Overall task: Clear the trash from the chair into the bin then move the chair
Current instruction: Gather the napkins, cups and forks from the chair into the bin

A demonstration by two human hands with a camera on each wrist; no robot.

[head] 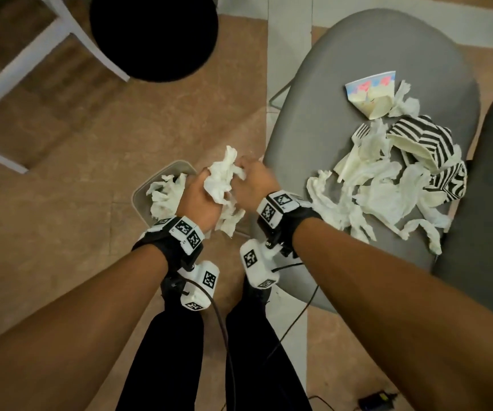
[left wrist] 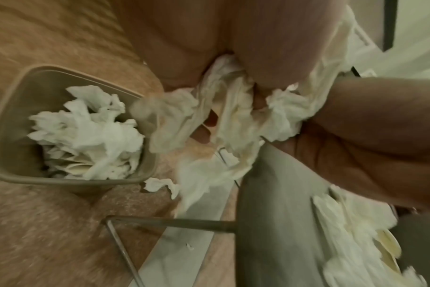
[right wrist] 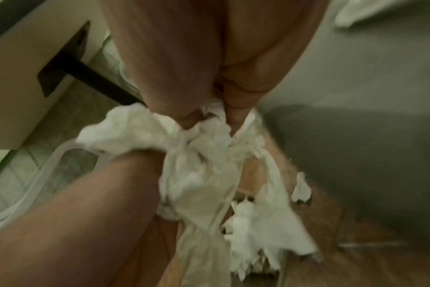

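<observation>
At far left, white furniture legs (head: 46,51) and a round black stool seat (head: 153,37) stand on the brown tiled floor (head: 61,203), with bare floor between them and the bin (head: 162,170). The bin is a small beige rectangular one with its mouth facing up, standing just left of the chair; it holds crumpled white tissues (head: 165,194) heaped close to its rim.

Just right of the bin's mouth, between bin and chair edge, the left hand (head: 199,200) and the right hand (head: 254,180) are pressed together, both with fingers curled tight round one wad of crumpled tissue (head: 221,179). The wad runs lengthwise up and down, one peak sticking above the fingers and ragged ends trailing below the hands.

The grey chair (head: 357,69) has its seat's long axis running away from the person; its left edge is next to the bin. The left half of the seat is bare. Toward its right side lie more loose tissues (head: 387,197), a white plastic fork (head: 359,137), a crushed pastel-patterned paper cup (head: 371,94) and crushed black-and-white striped paper cups (head: 428,143).
</observation>
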